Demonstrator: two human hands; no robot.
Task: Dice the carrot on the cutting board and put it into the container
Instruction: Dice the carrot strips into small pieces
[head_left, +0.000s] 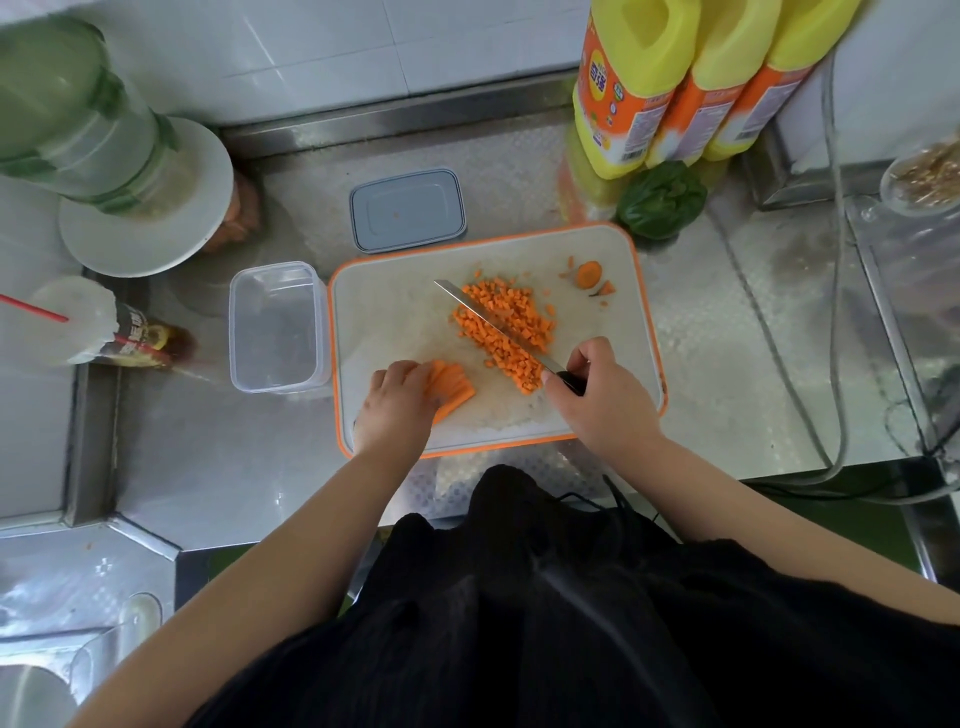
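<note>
We see the right hand (597, 387) curled around a knife (498, 327) handle, the blade lying across a heap of diced carrot (506, 325) on the cutting board (395, 312). The left hand (397, 397), fingers bent, presses down on fanned carrot slices (452, 387) at the board's near left. A clear container (272, 325) sits just left of the board.

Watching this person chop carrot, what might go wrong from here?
The left hand holds the carrot strips with fingers near the cut ends, so the knife in the right hand might nick them. The diced carrot lies loose, so sweeping it toward the container beside the cutting board may scatter cubes onto the counter.
</note>
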